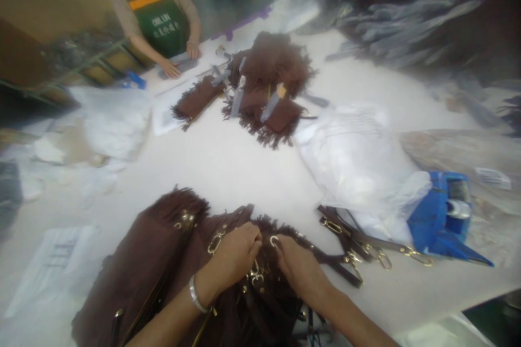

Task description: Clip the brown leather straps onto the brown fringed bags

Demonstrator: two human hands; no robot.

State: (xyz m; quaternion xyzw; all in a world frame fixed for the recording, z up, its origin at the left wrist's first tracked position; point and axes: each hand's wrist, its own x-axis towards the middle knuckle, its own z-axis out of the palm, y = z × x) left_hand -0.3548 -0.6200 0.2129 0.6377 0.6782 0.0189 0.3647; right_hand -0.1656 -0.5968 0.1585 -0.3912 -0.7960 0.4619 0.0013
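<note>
Probably a workshop, fringed bags [142, 260], worktable [195, 162]

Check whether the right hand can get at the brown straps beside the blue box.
Probably yes: the brown straps lie on the table just right of the right hand, with nothing visible blocking that side. It may first have to leave the gold ring it seems to touch.

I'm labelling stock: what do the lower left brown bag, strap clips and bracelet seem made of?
Brown bag: matte suede or fabric, perhaps, from its dull, fringed surface. Clips: probably glossy golden metal, from their shine. Bracelet: likely silvery metal, from its smooth glint.
</note>
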